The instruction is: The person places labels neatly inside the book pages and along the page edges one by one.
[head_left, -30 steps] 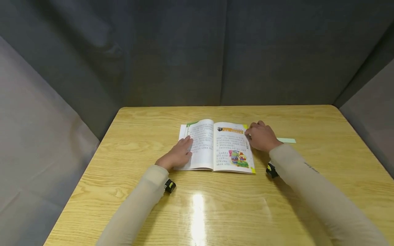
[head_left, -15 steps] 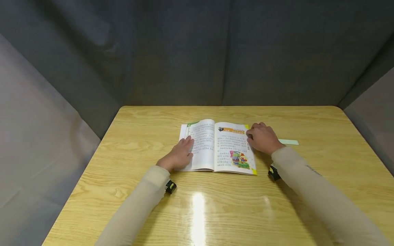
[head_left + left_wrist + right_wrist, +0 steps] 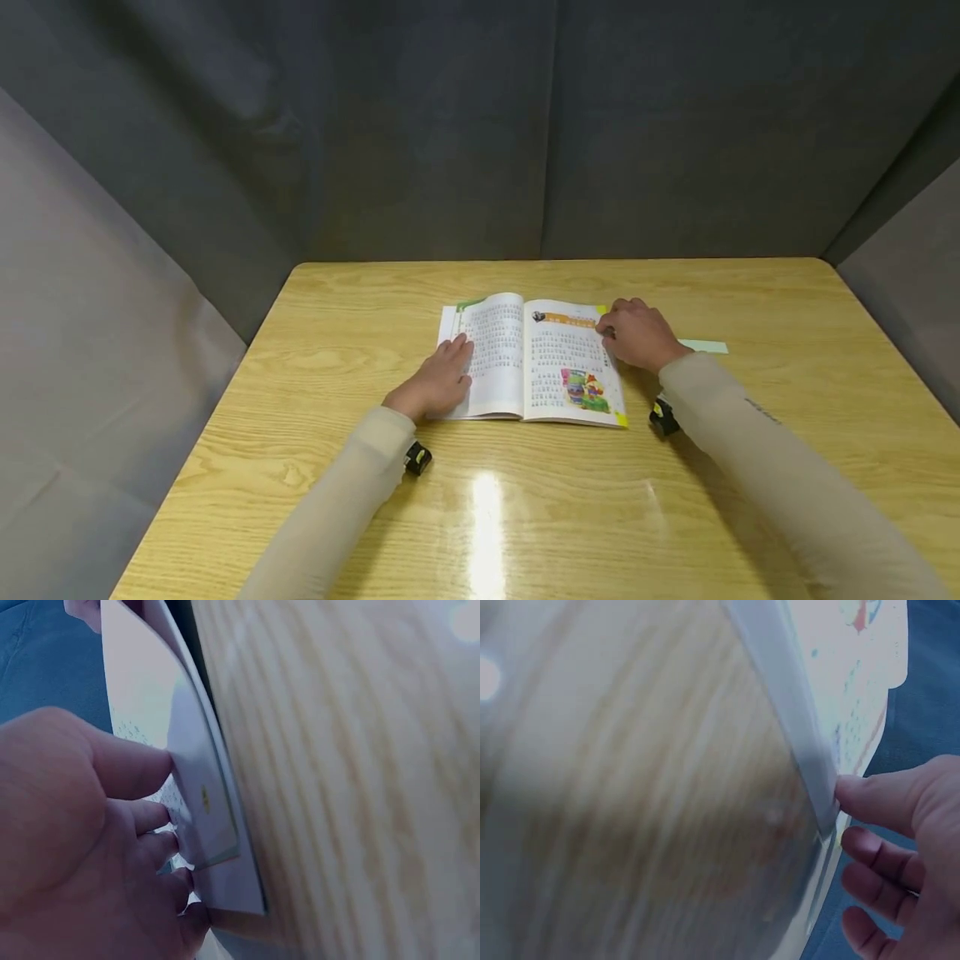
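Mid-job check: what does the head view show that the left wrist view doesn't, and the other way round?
Head only: the pale green strip and the colourful picture on the right page.
Left wrist only: a small yellow mark near a page corner.
Both: the left grip, the open book and the wooden table.

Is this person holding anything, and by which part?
The right hand seems to pinch the open book by the outer edge of its right page, towards the top; the left hand rests on the left page.
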Motion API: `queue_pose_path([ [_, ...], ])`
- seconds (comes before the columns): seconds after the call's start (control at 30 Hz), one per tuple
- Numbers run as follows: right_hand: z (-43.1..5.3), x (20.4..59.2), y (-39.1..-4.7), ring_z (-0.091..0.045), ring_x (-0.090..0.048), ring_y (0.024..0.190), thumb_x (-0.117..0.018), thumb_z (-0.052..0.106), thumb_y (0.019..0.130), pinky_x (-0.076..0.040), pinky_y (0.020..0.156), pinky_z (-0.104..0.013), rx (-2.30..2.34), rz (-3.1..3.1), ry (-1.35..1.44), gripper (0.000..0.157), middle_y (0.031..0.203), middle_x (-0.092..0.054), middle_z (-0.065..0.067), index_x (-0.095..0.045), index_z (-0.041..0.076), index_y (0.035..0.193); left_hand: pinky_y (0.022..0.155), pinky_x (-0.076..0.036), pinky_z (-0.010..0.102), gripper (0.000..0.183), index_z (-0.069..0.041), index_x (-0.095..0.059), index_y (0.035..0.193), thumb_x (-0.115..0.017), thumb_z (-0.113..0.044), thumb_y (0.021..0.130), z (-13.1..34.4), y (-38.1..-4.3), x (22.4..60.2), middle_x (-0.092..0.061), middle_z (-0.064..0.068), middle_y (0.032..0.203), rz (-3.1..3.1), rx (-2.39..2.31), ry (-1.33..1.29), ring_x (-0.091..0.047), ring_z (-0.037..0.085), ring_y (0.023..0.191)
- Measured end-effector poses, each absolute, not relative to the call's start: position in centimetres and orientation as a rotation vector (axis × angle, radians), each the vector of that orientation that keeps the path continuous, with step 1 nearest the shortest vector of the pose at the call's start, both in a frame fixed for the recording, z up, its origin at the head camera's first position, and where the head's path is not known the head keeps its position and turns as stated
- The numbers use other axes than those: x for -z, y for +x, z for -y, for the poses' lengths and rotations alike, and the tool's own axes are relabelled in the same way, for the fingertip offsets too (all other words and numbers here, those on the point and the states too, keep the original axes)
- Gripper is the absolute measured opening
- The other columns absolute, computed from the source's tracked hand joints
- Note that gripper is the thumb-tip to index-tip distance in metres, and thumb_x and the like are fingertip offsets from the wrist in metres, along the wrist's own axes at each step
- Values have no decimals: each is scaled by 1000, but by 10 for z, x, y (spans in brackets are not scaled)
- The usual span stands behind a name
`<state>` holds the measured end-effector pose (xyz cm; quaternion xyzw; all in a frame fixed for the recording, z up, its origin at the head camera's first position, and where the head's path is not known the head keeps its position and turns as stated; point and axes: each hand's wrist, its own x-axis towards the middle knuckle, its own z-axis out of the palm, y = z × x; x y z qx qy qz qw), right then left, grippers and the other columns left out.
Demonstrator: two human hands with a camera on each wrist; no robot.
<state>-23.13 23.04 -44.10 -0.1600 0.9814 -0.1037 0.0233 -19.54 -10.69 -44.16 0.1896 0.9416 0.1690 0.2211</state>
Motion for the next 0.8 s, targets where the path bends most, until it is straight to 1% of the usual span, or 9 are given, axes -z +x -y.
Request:
queue_pose_path([
  [0.07,-230,442,-232,-33,-54,96,-66,13,92,-49,77,-49,356,-3047,-503,19,108,-66,-15,-76,7,107,129,-9,47,62,-5,-10,160,-34,-27,107,108,-196,440,-1,11,169,-2614,-459,522,-2,33,157],
  [0.13,-229,442,-233,-33,-54,96,-65,15,93,-48,77,-49,366,-3046,-496,18,106,-66,-14,-75,8,106,129,-9,47,62,-5,-11,160,-34,-26,106,109,-196,439,-2,11,169,-2618,-459,516,-3,33,157],
  [0.3,-228,443,-237,-36,-54,103,-63,19,95,-48,79,-53,317,-3000,-480,28,117,-63,-18,-70,9,120,129,-9,47,62,-6,-10,160,-34,-26,106,111,-197,440,0,10,169,-2608,-445,493,-2,32,157],
  [0.4,-229,442,-239,-37,-54,105,-64,20,94,-48,80,-54,309,-2992,-484,31,121,-63,-19,-70,8,122,129,-10,47,62,-7,-9,160,-34,-26,107,111,-196,440,0,9,170,-2612,-438,489,-1,32,157],
  [0.6,-231,442,-237,-36,-56,102,-65,16,94,-47,83,-55,400,-3023,-493,20,111,-68,-14,-76,10,109,129,-10,47,62,-7,-10,160,-33,-26,106,109,-197,440,0,9,170,-2619,-444,488,-1,31,157],
  [0.67,-231,444,-236,-36,-56,102,-65,16,94,-46,83,-55,423,-3026,-493,19,110,-69,-14,-76,10,108,129,-9,47,62,-7,-10,160,-34,-27,106,109,-196,440,0,9,170,-2617,-460,478,-1,31,157],
  [0.8,-231,446,-236,-38,-55,106,-63,17,95,-46,83,-56,399,-3024,-492,26,118,-66,-17,-73,9,117,129,-9,47,62,-7,-10,160,-34,-26,106,109,-194,441,-1,9,170,-2613,-482,472,-1,32,157],
])
